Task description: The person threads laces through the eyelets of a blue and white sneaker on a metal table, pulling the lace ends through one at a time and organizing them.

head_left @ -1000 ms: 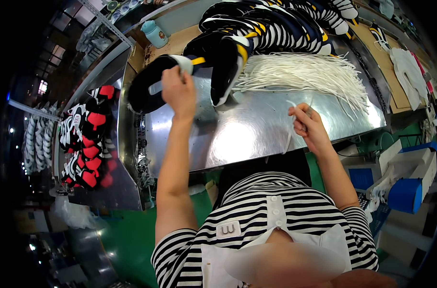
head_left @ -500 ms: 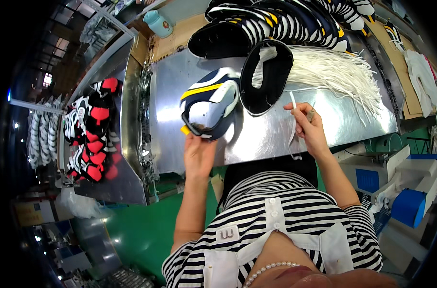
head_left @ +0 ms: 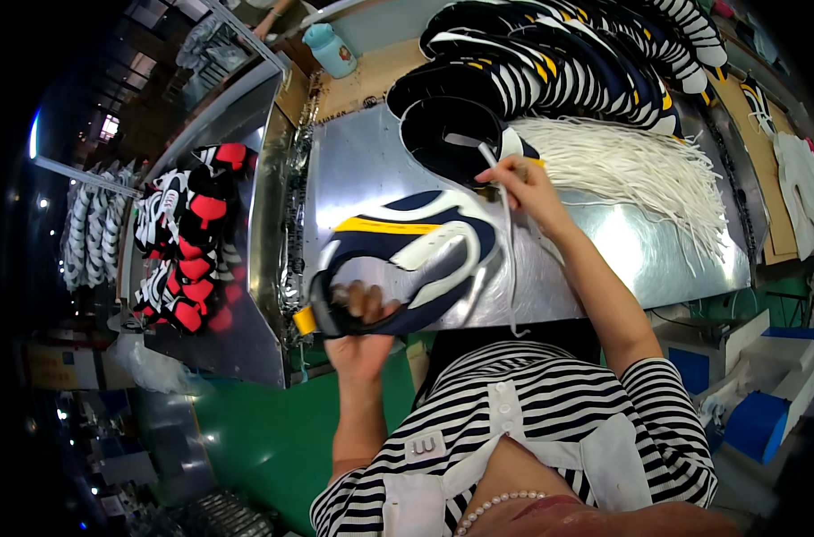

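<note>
Holding a yellow-striped, navy-white shoe upper [head_left: 429, 246]

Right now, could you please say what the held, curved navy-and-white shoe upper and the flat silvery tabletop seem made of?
The shoe upper looks like fabric or synthetic leather, given its smooth panels, though blurred. The tabletop is probably polished metal, by its bright reflections.

A navy shoe upper [head_left: 425, 242] partly hides the left hand [head_left: 359, 353]; the top edge crops stacked uppers [head_left: 572, 73].
</note>
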A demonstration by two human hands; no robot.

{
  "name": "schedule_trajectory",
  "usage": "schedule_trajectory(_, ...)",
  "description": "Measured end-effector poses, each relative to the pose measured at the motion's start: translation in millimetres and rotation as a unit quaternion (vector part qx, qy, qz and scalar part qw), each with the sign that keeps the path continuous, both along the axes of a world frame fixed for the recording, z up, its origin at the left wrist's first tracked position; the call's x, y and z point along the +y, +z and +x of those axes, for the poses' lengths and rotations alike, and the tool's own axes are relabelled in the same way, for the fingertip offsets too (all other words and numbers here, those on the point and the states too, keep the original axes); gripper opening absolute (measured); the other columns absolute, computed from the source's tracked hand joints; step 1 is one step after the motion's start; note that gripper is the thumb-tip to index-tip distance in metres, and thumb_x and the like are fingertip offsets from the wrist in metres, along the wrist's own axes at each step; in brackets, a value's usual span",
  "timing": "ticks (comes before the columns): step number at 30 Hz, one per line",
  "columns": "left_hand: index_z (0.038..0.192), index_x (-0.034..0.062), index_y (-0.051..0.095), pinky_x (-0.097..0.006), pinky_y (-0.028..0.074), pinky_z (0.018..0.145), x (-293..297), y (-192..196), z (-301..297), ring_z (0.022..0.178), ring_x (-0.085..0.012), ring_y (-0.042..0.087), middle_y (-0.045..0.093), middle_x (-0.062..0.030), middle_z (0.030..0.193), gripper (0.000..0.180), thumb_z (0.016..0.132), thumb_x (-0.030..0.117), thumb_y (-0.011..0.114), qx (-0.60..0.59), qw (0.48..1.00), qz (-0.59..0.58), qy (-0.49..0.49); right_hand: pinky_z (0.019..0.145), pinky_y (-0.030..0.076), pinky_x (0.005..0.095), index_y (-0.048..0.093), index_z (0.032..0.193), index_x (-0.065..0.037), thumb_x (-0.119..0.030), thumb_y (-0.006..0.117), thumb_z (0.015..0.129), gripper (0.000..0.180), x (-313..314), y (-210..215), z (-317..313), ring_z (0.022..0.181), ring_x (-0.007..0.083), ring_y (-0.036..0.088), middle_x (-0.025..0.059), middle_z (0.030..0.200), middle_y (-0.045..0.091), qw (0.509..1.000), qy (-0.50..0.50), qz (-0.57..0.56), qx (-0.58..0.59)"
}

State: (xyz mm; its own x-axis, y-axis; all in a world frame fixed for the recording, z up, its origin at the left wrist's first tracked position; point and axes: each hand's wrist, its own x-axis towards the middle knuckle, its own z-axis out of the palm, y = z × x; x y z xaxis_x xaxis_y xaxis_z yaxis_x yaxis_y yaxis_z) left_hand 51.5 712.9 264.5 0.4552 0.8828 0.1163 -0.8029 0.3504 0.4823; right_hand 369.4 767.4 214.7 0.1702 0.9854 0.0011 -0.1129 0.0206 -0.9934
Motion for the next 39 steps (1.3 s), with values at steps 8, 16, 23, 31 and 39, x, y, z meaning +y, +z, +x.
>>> schedule_trajectory(8,0.131,0.0037,0.05,-0.037,0.045,0.098,17,-79,17,0.107,-0.0197,0.056,0.06,-0.0072,0.122,0.039,0.096,0.016,0.06,0.266,0.955,-0.129,0.001,0.044,0.025,0.0165,0.062,0.104,-0.005,-0.016,0.059,0.096,0.014,-142,37,54,0.049,0.0004,0.036,0.0008,0.077,0.062,0.986,-0.083,-0.027,0.14)
schedule_trajectory(16,0.107,-0.0004,0.066,-0.04,0.048,0.083,44,22,47,0.09,-0.0328,0.062,0.066,-0.017,0.105,0.025,0.092,0.019,0.064,0.73,0.343,0.557,0.195,0.044,0.026,0.0176,0.06,0.096,-0.004,-0.018,0.064,0.094,0.015,-73,18,-18,0.049,0.0014,0.037,0.0018,0.077,0.063,0.98,-0.004,-0.04,0.194)
schedule_trajectory(23,0.123,-0.002,0.06,-0.036,0.052,0.086,107,-34,77,0.098,-0.0248,0.067,0.068,-0.016,0.111,0.075,0.091,0.065,0.052,0.619,0.727,0.015,-0.297,0.04,0.028,0.0186,0.061,0.094,-0.003,-0.019,0.064,0.094,0.016,-57,-11,-56,0.045,0.002,0.041,0.0,0.072,0.062,0.986,-0.05,-0.079,0.135)
schedule_trajectory(31,0.123,-0.0061,0.054,-0.034,0.04,0.107,53,-36,115,0.117,-0.0226,0.055,0.061,-0.0155,0.118,0.054,0.099,0.042,0.054,0.379,0.898,-0.108,-0.195,0.048,0.038,0.0185,0.063,0.098,-0.002,-0.012,0.065,0.092,0.012,-78,-1,-52,0.054,0.0033,0.05,0.003,0.08,0.068,0.991,-0.053,-0.044,0.115)
schedule_trajectory(39,0.122,-0.0055,0.057,-0.034,0.042,0.104,30,-42,113,0.106,-0.02,0.059,0.063,-0.0124,0.117,0.044,0.103,0.033,0.049,0.385,0.912,0.008,-0.138,0.069,0.049,0.024,0.051,0.105,-0.003,-0.007,0.071,0.086,0.028,-92,3,-47,0.073,0.0105,0.065,0.0058,0.078,0.07,0.998,-0.053,0.0,-0.014)
